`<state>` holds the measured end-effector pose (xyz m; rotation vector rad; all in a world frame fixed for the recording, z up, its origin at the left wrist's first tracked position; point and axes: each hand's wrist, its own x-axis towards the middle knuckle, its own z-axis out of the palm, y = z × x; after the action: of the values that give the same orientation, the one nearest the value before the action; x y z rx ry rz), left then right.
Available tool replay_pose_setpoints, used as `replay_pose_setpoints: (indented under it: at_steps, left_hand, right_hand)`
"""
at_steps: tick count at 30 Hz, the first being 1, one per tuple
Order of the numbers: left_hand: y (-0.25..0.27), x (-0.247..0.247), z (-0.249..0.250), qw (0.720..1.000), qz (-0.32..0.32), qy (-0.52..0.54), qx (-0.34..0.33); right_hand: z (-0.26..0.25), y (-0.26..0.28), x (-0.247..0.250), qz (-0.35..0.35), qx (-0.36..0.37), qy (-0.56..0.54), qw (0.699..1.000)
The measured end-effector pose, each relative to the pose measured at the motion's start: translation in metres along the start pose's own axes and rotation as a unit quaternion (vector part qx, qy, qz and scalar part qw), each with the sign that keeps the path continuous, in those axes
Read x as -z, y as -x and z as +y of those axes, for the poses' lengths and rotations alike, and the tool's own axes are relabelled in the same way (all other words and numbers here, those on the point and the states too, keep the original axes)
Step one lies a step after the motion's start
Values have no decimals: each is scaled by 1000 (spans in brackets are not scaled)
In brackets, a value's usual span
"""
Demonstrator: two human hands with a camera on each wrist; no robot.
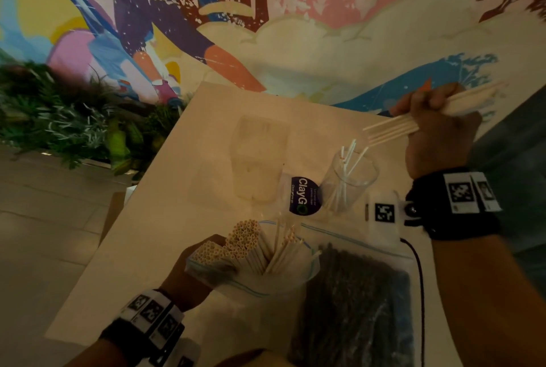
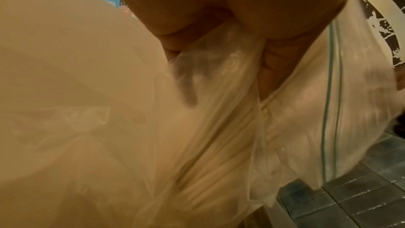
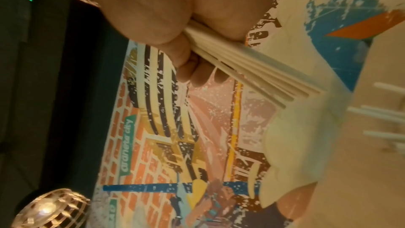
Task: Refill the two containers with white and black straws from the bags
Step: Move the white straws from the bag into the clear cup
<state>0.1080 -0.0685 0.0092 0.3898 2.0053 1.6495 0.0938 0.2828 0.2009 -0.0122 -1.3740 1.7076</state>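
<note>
My right hand (image 1: 437, 127) grips a bunch of white straws (image 1: 393, 127) in the air, up and to the right of a clear glass container (image 1: 348, 180) that holds a few white straws. The same bunch (image 3: 245, 68) sticks out of my fist in the right wrist view. My left hand (image 1: 189, 275) grips the open clear bag of white straws (image 1: 251, 245) near the table's front; the bag's plastic (image 2: 219, 110) fills the left wrist view. A bag of black straws (image 1: 354, 301) lies flat to the right of it. A second clear container (image 1: 260, 156) stands behind, and I see nothing in it.
The white table (image 1: 165, 233) stands against a colourful mural wall (image 1: 295, 26). A purple "ClayGo" sign (image 1: 304, 195) sits between the containers. Green plants (image 1: 74, 118) line the left side. A black cable (image 1: 419, 278) runs past the black-straw bag.
</note>
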Motion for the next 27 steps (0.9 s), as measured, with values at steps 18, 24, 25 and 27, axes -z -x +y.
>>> replay_pose_setpoints:
  at_steps: [18, 24, 25, 27]
  left_hand:
    - [-8, 5, -30, 999, 33, 0, -26]
    - [-7, 1, -19, 998, 19, 4, -64]
    - [-7, 1, -16, 997, 16, 0, -69]
    - [-7, 1, -15, 998, 7, -10, -68]
  right_hand:
    - [99, 23, 28, 41, -188, 306, 932]
    - [97, 23, 30, 54, -196, 317, 926]
    - [97, 24, 30, 40, -206, 337, 918]
    - [95, 25, 30, 32, -211, 366, 906]
